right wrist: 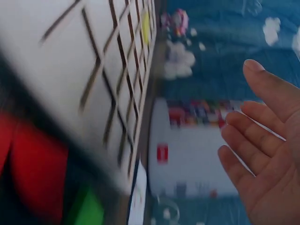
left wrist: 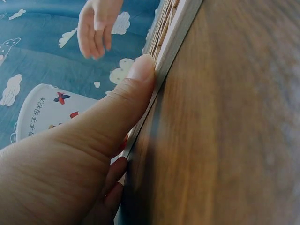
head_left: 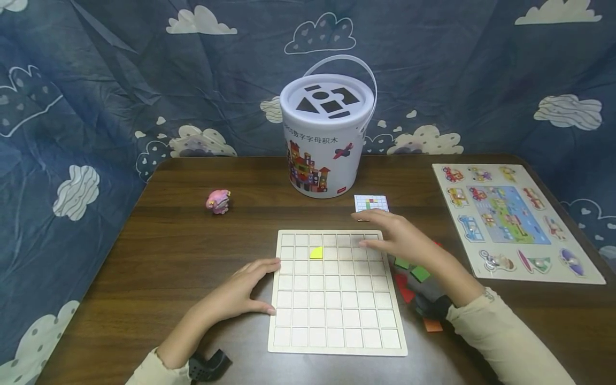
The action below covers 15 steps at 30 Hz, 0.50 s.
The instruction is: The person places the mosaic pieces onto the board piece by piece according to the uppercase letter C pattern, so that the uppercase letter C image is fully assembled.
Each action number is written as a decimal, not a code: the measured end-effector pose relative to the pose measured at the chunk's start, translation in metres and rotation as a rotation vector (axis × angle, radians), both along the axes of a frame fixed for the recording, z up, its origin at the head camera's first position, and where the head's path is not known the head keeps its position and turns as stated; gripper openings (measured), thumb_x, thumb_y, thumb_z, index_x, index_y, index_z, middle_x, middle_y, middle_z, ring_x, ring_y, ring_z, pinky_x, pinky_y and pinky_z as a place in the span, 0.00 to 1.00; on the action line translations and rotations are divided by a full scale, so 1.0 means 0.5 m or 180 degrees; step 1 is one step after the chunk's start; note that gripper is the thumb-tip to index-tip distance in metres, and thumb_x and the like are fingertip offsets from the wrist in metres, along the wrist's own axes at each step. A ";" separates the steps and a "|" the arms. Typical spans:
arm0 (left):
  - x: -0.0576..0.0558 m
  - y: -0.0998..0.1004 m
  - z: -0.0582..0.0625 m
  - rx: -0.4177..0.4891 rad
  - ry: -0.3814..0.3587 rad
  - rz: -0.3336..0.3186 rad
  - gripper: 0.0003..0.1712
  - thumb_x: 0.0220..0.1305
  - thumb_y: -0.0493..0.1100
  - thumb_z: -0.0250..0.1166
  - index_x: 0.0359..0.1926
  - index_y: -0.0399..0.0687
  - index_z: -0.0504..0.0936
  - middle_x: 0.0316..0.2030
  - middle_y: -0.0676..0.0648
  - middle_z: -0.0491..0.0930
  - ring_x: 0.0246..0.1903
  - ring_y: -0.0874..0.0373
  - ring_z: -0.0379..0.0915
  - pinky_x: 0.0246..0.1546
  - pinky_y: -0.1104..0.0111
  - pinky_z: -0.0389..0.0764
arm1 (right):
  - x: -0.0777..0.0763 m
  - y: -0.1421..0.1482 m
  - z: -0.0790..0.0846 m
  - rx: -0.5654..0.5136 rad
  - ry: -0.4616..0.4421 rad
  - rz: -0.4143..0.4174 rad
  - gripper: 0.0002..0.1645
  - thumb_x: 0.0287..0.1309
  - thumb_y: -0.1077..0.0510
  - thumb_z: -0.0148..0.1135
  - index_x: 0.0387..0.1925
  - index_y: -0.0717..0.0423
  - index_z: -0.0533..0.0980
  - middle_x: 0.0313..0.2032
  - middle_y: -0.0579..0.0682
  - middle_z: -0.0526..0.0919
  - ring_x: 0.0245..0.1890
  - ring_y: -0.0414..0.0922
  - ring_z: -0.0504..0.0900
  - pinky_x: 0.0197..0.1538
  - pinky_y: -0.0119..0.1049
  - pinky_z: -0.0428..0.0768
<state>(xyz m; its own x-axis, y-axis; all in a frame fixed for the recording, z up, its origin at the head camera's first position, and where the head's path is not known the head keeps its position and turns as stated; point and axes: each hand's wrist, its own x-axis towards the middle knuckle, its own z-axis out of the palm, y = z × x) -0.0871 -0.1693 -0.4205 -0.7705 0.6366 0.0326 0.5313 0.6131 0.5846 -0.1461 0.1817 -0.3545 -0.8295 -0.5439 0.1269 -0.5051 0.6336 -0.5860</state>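
A pale wooden grid board [head_left: 337,305] lies on the table. One yellow piece [head_left: 316,253] with a rounded corner sits in a square of its second row. At the board's left edge rests my left hand [head_left: 240,291], thumb and fingertips touching the rim; the left wrist view shows the thumb [left wrist: 126,89] along that edge. Above the board's upper right corner hovers my right hand [head_left: 404,235], fingers extended and holding nothing. Under the right forearm lie green pieces [head_left: 421,274], red pieces [head_left: 404,287] and an orange piece [head_left: 432,325], partly hidden. A small pattern card [head_left: 370,202] lies just beyond the right hand.
Behind the board stands a white bucket [head_left: 324,144] with a shape-cut lid and a handle. A pink figurine [head_left: 218,201] is at the back left. On the right lies a vehicle puzzle board [head_left: 515,224]. A blue cloud-patterned cloth [head_left: 250,80] hangs behind the table.
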 end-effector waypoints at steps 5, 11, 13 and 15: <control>0.000 0.000 -0.001 -0.0005 0.0004 0.0002 0.51 0.41 0.66 0.63 0.63 0.45 0.61 0.62 0.49 0.60 0.61 0.53 0.54 0.58 0.53 0.57 | 0.020 0.080 -0.009 -0.0004 0.0265 -0.0421 0.34 0.45 0.57 0.69 0.56 0.58 0.69 0.54 0.58 0.71 0.55 0.58 0.67 0.51 0.56 0.67; 0.001 0.001 0.001 0.0016 -0.0014 0.0023 0.50 0.41 0.66 0.64 0.63 0.46 0.61 0.62 0.50 0.60 0.61 0.54 0.54 0.58 0.54 0.57 | 0.036 0.157 -0.047 0.0066 0.0010 -0.0874 0.35 0.48 0.53 0.66 0.57 0.60 0.67 0.54 0.62 0.69 0.55 0.61 0.64 0.50 0.61 0.64; 0.001 0.001 0.001 0.0011 -0.0040 0.0030 0.50 0.41 0.65 0.65 0.64 0.47 0.61 0.62 0.51 0.60 0.61 0.55 0.53 0.58 0.55 0.57 | 0.040 0.176 -0.061 0.0099 -0.0085 -0.0958 0.35 0.50 0.52 0.65 0.57 0.61 0.66 0.55 0.63 0.68 0.56 0.62 0.63 0.51 0.62 0.62; 0.000 0.000 0.001 0.0004 -0.0065 0.0037 0.50 0.42 0.65 0.65 0.64 0.47 0.61 0.62 0.51 0.59 0.61 0.56 0.52 0.59 0.56 0.56 | 0.041 0.191 -0.074 0.0141 -0.0144 -0.0991 0.35 0.51 0.51 0.64 0.57 0.63 0.66 0.55 0.64 0.68 0.56 0.63 0.62 0.52 0.62 0.61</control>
